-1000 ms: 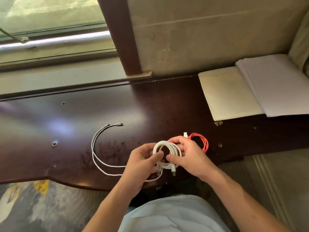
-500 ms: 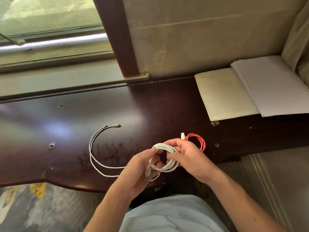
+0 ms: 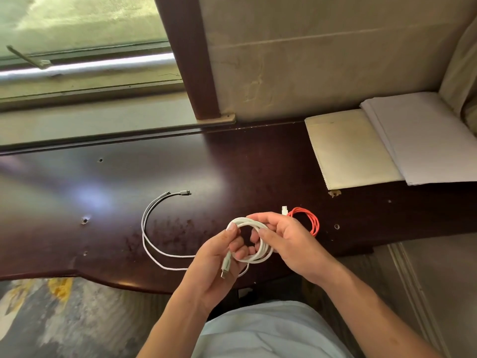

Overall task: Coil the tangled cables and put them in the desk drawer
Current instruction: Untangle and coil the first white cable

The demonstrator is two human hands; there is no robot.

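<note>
White cable (image 3: 254, 239): we hold its coil just above the worktop's (image 3: 258, 161) near edge.
Left hand (image 3: 214, 264): grip pinching the plug end.
Right hand (image 3: 286, 244): grip closed on the coil.
Grey cable (image 3: 147, 218): loose, to our left.
Orange cable (image 3: 311, 218): coiled behind our right hand.

No writing to read here.

I can make out no words, brands or numbers: the white cable (image 3: 254, 229) in my hands carries no print I can read, the orange cable (image 3: 311, 218) and the grey cable (image 3: 154, 210) on my desk (image 3: 258, 164) look plain, and the cream pad (image 3: 348, 148) and the white paper stack (image 3: 423, 135) show blank faces.
</note>
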